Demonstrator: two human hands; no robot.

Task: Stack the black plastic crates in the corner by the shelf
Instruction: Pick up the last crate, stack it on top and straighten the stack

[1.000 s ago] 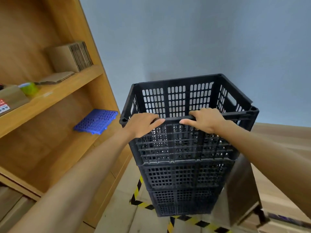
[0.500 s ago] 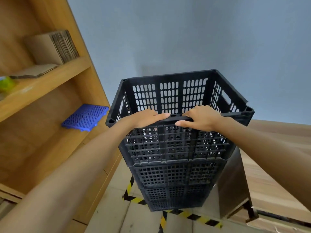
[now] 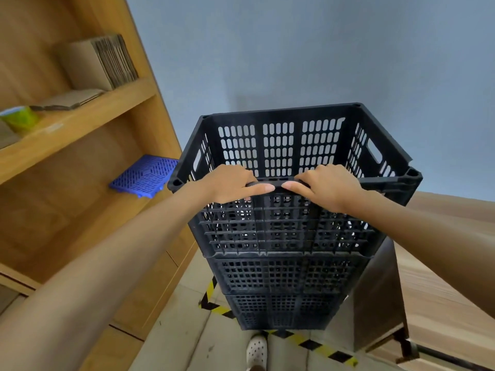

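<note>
The top crate (image 3: 281,167) sits on a stack of black crates (image 3: 284,285) that stands on the floor in the corner, just right of the wooden shelf (image 3: 80,124) and against the grey wall (image 3: 321,49). Both hands hold its near rim, side by side and almost touching at the middle: the left hand (image 3: 227,184) and the right hand (image 3: 328,186) each have fingers curled over the rim's edge, thumbs laid along its front. The crate lies straight ahead of the hands, its long axis running left to right, parallel to the wall behind. Neither hand is clearly nearer (both arms reach out about equally). The top crate looks seated squarely on the one below, its edges lining up, so the stacking appears all but done; I judge the next move is simply a final nudge toward the wall, or letting go. A blue grid panel (image 3: 146,175) lies on the shelf, left of the stack.
</note>
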